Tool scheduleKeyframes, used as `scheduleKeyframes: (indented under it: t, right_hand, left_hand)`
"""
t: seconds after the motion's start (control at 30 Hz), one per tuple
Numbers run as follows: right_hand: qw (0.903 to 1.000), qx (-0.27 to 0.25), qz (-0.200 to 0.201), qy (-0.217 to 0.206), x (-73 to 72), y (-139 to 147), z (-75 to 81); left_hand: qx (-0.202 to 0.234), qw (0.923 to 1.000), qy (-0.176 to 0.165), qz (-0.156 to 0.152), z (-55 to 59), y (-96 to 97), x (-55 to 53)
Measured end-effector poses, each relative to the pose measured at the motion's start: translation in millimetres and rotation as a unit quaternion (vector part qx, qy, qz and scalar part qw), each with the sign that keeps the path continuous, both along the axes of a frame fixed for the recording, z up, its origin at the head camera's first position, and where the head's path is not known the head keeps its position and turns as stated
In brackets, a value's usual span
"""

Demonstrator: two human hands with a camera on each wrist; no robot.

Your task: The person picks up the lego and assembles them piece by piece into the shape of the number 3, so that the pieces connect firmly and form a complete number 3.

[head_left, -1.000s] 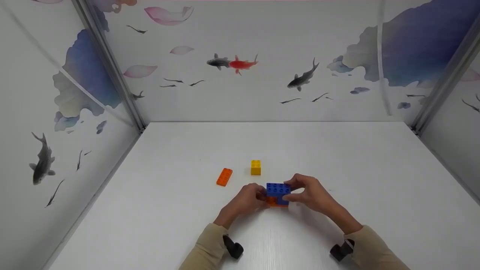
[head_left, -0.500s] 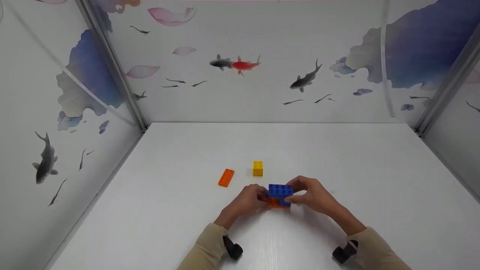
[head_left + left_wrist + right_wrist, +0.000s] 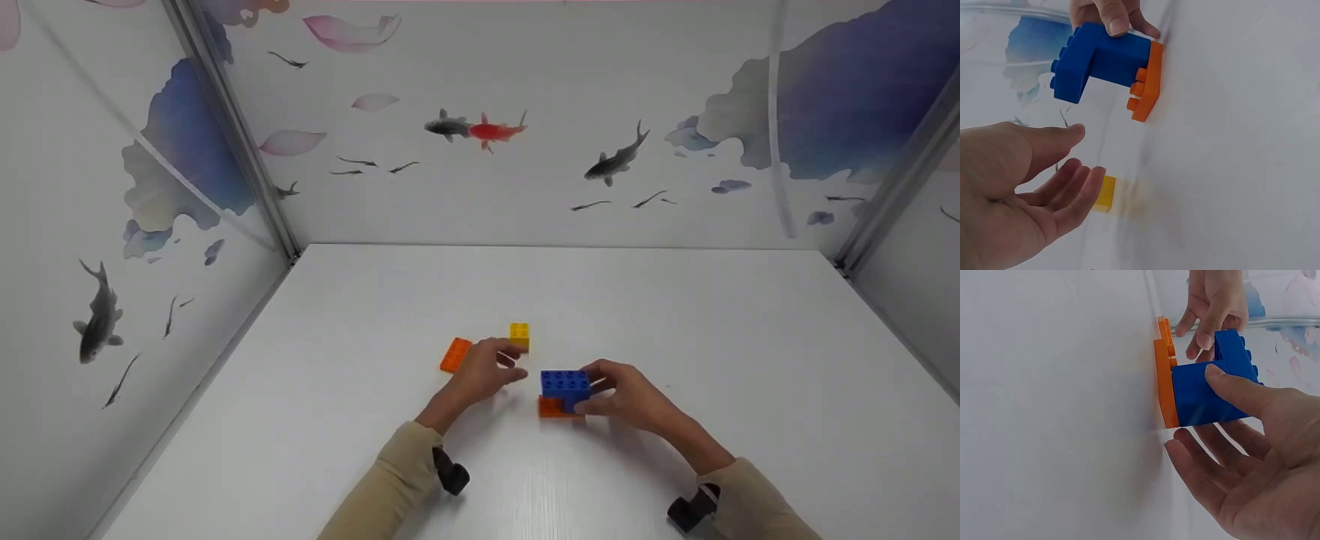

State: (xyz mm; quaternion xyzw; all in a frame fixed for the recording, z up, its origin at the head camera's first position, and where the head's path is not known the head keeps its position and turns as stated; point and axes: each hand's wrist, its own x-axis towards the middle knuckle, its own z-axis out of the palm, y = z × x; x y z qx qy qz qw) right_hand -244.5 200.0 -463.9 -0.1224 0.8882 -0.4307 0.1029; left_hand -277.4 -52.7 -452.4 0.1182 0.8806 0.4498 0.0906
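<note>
A small stack of toy building bricks stands on the white table: an orange plate (image 3: 551,408) at the bottom, a blue block (image 3: 1122,61) over one end of it, and a longer blue studded brick (image 3: 565,384) on top, overhanging the plate's bare studs. My right hand (image 3: 626,395) holds the stack from the right, thumb against the lower blue block. Away from the stack, my left hand (image 3: 484,371) hovers with fingers spread and nothing between them. Just beyond its fingertips sits a yellow brick (image 3: 519,334), partly covered by the hand in the left wrist view.
A second orange plate (image 3: 455,354) lies flat left of the yellow brick, partly hidden behind my left hand. Printed white walls (image 3: 525,202) enclose the white table (image 3: 675,315) at the back and sides.
My left hand has let go of the stack's left side and moved left and away from me, towards the yellow brick. My right hand stays on the stack.
</note>
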Motion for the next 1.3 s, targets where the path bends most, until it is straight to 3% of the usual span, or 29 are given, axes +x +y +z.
scheduleKeyframes:
  t: [0.23, 0.4, 0.57, 0.87, 1.0, 1.13, 1.3]
  right_hand:
    - [1.0, -0.004, 0.007, -0.001, 0.6, -2, 3.3]
    - [1.0, 0.001, 0.002, -0.005, 0.8, -4, 1.7]
    - [0.9999, 0.006, 0.004, -0.013, 0.2, -6, 0.8]
    - [0.9996, 0.011, 0.004, -0.026, -0.2, -4, 0.9]
    - [0.9997, 0.012, 0.01, -0.021, 0.2, -2, 0.8]
    - [0.9997, 0.014, 0.014, -0.015, 0.8, 0, 1.2]
    - [0.9997, 0.014, 0.014, -0.017, 0.6, 2, 1.5]
  left_hand:
    - [0.036, 0.9966, 0.016, 0.073, 4.8, -0.7, -23.4]
    - [0.071, 0.9918, -0.018, 0.105, 2.1, 0.1, -40.7]
    - [0.081, 0.9887, -0.051, 0.115, -2.2, 2.1, -50.8]
    - [0.084, 0.9867, -0.075, 0.117, -14.9, 9.8, -54.0]
    - [0.093, 0.9867, -0.057, 0.121, -19.5, 12.8, -54.0]
    - [0.096, 0.9869, -0.04, 0.124, -19.7, 14.7, -53.7]
    - [0.107, 0.9857, -0.041, 0.123, -14.4, 15.7, -49.6]
